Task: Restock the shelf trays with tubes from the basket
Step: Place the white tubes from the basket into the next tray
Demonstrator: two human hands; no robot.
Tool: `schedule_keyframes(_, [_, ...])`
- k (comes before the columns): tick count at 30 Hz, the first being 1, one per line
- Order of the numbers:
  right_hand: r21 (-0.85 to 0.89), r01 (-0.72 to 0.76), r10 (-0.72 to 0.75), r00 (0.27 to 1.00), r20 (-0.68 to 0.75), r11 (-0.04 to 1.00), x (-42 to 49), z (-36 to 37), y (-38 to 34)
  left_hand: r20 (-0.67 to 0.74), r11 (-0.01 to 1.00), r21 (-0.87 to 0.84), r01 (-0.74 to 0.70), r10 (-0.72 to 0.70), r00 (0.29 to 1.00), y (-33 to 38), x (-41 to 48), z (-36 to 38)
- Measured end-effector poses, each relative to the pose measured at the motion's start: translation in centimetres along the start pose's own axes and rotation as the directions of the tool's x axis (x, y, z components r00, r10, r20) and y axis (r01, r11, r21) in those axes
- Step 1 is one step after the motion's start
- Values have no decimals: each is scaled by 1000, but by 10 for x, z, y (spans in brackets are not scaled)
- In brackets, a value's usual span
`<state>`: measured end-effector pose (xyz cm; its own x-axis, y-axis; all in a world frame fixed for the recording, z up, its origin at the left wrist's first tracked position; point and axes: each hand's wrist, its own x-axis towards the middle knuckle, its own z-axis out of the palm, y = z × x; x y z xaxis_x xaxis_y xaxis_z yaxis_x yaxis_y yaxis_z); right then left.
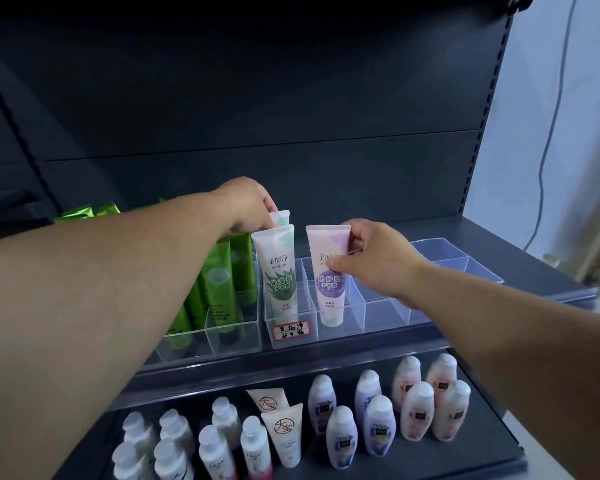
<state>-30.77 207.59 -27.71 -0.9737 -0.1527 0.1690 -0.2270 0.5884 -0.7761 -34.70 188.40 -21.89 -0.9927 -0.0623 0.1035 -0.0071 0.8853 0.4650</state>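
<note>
Two gripped tubes in clear tray cells (378,315): rear green-leaf tube (280,217) in left fingers (268,202), lilac tube (328,285) in right fingers (356,241).

Dark shelving, two levels: clear trays above, bottles below.

Upper shelf (492,233), mid-frame, carries clear divided trays side by side. The left tray (232,337) holds green tubes (219,282). The centre tray (378,306), with a handwritten label (290,330), holds a front white-green tube (278,271), a rear white-green tube (280,218) and a lilac tube (328,289). The right tray (465,265) sits at far right. Lower shelf (492,431), bottom of frame, holds upright white bottles (174,452) at left, two cream tubes (281,431) at centre, then lilac bottles (343,438) and pink bottles (420,410) to the right.
</note>
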Motion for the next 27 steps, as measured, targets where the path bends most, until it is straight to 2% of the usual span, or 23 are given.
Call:
schedule_keyframes(6, [-13,-3,2,1000,-27,1000,-5,-4,-6,-40,999,-21,-30,29,999,0,-6,-4])
schedule_keyframes(12, [-29,-37,35,997,-70,999,-22,-7,-10,-234,989,-23,-146,137,963,9,-38,-13])
schedule_keyframes(15, [-67,-81,73,991,-117,994,-39,-5,-9,-283,972,-3,-234,224,933,6,-71,-5])
schedule_keyframes(19, [-102,-77,52,971,-233,992,-74,8,-3,-275,955,-28,-295,276,921,-7,-127,17])
schedule_keyframes(21, [-91,-43,20,971,-240,995,-94,20,1,-261,951,-73,-302,274,926,-23,-155,32])
schedule_keyframes(24, [-137,-12,-10,988,-157,991,-123,44,13,-179,956,-167,-243,213,961,-57,-193,61])
schedule_keyframes(27, [-173,-17,11,999,-38,985,-146,76,30,-93,967,-228,-114,95,991,-100,-221,96])
